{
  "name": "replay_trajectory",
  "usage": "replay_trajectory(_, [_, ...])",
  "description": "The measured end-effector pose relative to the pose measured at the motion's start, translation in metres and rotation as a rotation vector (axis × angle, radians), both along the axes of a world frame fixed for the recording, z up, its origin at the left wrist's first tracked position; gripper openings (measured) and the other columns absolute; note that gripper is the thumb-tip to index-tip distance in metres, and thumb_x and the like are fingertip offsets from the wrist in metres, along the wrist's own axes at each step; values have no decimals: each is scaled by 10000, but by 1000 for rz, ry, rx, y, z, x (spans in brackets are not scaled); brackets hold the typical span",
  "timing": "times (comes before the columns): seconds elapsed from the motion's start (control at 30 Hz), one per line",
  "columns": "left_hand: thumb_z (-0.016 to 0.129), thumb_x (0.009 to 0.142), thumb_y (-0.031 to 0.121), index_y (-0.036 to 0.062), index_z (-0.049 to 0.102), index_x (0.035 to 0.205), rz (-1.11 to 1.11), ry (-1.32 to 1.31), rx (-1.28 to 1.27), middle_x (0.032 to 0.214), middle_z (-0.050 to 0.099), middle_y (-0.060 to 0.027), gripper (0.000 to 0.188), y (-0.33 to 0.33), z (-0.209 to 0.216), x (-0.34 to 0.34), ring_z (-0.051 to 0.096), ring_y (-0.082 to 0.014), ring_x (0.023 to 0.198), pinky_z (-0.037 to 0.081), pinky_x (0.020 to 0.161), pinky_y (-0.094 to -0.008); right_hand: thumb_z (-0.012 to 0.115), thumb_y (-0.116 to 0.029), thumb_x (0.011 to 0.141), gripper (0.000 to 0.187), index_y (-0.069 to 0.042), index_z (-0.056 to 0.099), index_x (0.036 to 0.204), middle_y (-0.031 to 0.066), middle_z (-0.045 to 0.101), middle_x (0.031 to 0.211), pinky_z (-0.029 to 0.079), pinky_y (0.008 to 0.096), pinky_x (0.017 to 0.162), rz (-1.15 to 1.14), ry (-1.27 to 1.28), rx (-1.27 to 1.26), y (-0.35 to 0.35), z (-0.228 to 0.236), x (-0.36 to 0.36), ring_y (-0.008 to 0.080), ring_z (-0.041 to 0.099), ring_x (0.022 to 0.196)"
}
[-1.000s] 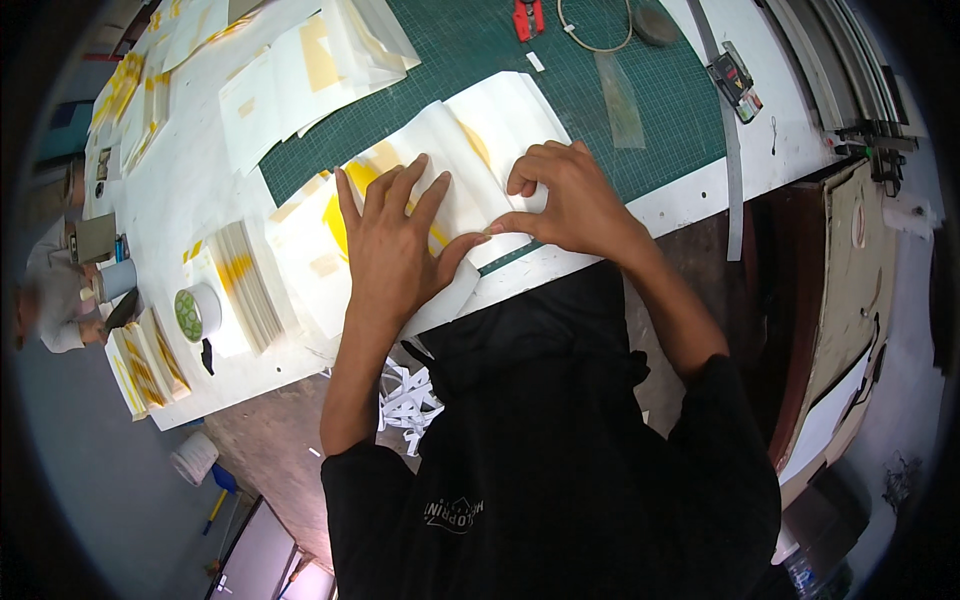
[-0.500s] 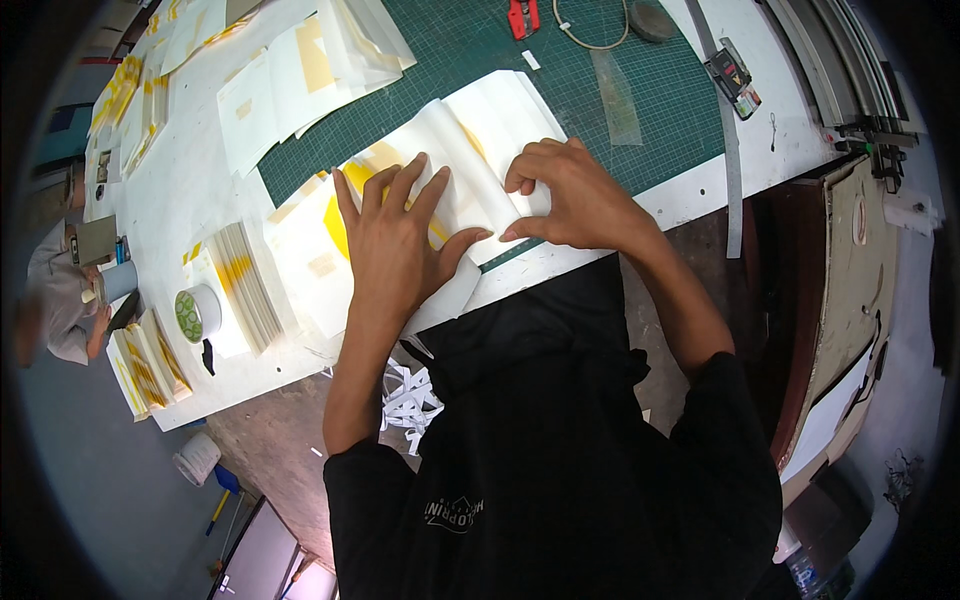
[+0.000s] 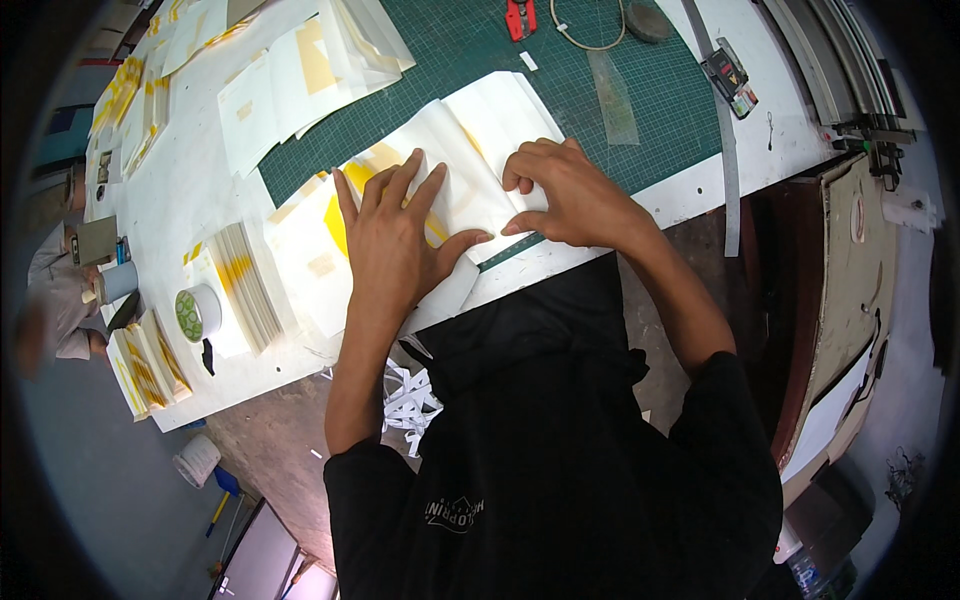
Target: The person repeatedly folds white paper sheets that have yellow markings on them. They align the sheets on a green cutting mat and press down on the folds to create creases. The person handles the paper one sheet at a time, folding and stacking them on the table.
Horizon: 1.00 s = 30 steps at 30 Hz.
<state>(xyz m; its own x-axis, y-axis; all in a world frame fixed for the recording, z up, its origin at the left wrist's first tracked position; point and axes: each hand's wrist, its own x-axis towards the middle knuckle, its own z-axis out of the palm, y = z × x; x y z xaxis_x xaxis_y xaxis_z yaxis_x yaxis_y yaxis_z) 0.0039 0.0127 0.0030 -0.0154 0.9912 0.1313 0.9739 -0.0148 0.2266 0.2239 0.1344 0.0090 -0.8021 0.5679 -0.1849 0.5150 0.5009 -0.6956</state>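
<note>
Thumbs apart from fingers, left hand (image 3: 388,245) and right hand (image 3: 575,200) rest on sheets (image 3: 495,115) across a white table (image 3: 160,220) and green mat (image 3: 670,115).

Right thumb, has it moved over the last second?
Yes: judged against the green cutting mat, the right thumb has shifted rightward, away from the left thumb.
</note>
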Motion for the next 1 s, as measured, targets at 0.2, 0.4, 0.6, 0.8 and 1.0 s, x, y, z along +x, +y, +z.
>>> replay_trajectory(0.2, [912, 698, 678, 127, 760, 1339, 29, 9, -27, 1481, 668, -120, 859, 1, 3, 2, 595, -346, 1393, 124, 1293, -718, 960, -216, 748, 430, -81, 679, 1045, 55, 674, 989, 413, 411, 1043, -25, 35, 42, -3, -5, 2, 250, 646, 1020])
replay_trajectory(0.4, [897, 705, 681, 86, 754, 1349, 9, -9, -8, 1496, 649, -146, 889, 1, -1, 2, 593, -366, 1368, 98, 1284, -723, 944, -173, 773, 442, -76, 681, 1115, 95, 697, 1122, 401, 432, 1060, 32, 46, -15, 2, 2, 6, 276, 642, 1128])
replay_trajectory(0.6, [894, 684, 713, 94, 736, 1380, 6, 15, -30, 1507, 643, -138, 945, 1, 1, 3, 585, -368, 1376, 79, 1287, -720, 949, -166, 773, 454, -76, 688, 1134, 95, 701, 1156, 403, 432, 1067, 39, 38, -1, 3, -2, 9, 278, 641, 1137])
replay_trajectory(0.8, [911, 641, 718, 97, 722, 1400, 17, 12, -61, 1525, 629, -129, 998, 1, 3, 3, 563, -356, 1402, 61, 1298, -707, 960, -150, 772, 494, -74, 696, 1184, 111, 701, 1174, 418, 451, 1063, 34, 12, -8, 2, -3, 9, 299, 633, 1162])
replay_trajectory(1.0, [918, 632, 707, 103, 710, 1416, 23, 14, -94, 1538, 616, -126, 1011, 2, 8, 4, 552, -352, 1414, 43, 1301, -702, 956, -144, 773, 492, -70, 699, 1186, 121, 694, 1130, 417, 458, 1039, -4, 78, 15, -1, -5, 12, 302, 635, 1121])
